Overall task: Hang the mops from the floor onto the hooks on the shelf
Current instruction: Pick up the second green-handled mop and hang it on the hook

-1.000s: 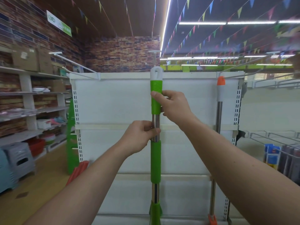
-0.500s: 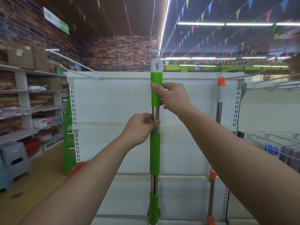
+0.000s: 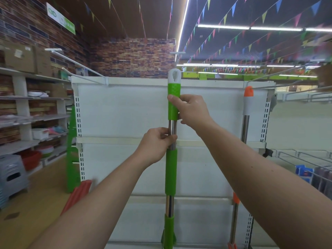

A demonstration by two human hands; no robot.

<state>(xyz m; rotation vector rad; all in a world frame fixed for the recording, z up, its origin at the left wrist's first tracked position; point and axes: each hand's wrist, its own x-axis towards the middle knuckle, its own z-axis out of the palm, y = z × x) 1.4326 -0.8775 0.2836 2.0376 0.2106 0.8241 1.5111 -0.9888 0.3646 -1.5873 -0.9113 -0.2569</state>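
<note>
- Green mop (image 3: 172, 108): upright before the white shelf (image 3: 125, 112), raised since a second ago; eyelet cap now above the shelf top
- Right hand (image 3: 191, 109): clenched on the upper green sleeve
- Left hand (image 3: 156, 143): gripping the steel shaft below
- Centre hook (image 3: 177, 54): just above the cap; hanging likely next
- Orange mop (image 3: 248, 101): already hung at right

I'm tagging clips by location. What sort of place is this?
Most likely a household-goods shop: white slotted display shelving with hanging hooks, side shelves of plastic basins, and bunting under strip lights.
</note>
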